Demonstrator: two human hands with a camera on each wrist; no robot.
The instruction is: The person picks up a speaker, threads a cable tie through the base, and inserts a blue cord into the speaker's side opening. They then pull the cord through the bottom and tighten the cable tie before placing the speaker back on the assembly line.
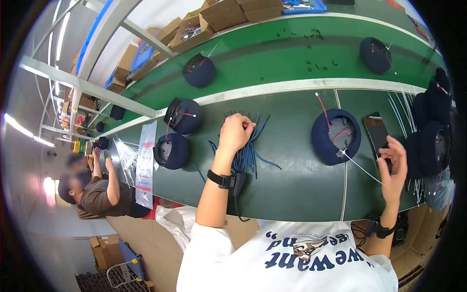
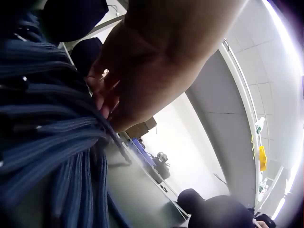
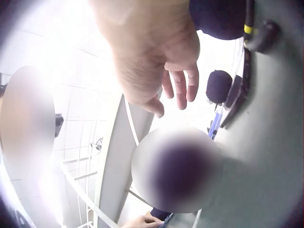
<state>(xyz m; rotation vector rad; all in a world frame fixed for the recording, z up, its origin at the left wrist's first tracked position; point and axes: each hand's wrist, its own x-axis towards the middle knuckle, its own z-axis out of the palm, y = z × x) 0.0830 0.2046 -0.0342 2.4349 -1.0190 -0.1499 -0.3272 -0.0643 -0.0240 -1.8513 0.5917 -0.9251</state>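
Observation:
My left hand point(image 1: 237, 131) is over a bundle of dark blue cords point(image 1: 246, 158) on the green table. In the left wrist view its fingertips point(image 2: 99, 97) pinch at a cord point(image 2: 118, 142) beside the bundle's bend, partly hidden by the hand. To the right lies a navy round shell point(image 1: 318, 141) with red wires inside and a white cable tie point(image 1: 362, 167) sticking out from its edge. My right hand point(image 1: 394, 168) hangs in the air near the tie's free end, fingers loosely bent and apart, holding nothing in the right wrist view point(image 3: 161, 66).
A black flat phone-like slab point(image 1: 377, 131) lies behind my right hand. More navy shells point(image 1: 428, 146) crowd the right end; two others point(image 1: 180, 153) sit left. White cable ties point(image 1: 126, 158) lie near a plastic bag point(image 1: 146, 165). A green belt point(image 1: 272, 58) runs behind. Another person point(image 1: 99, 194) works at left.

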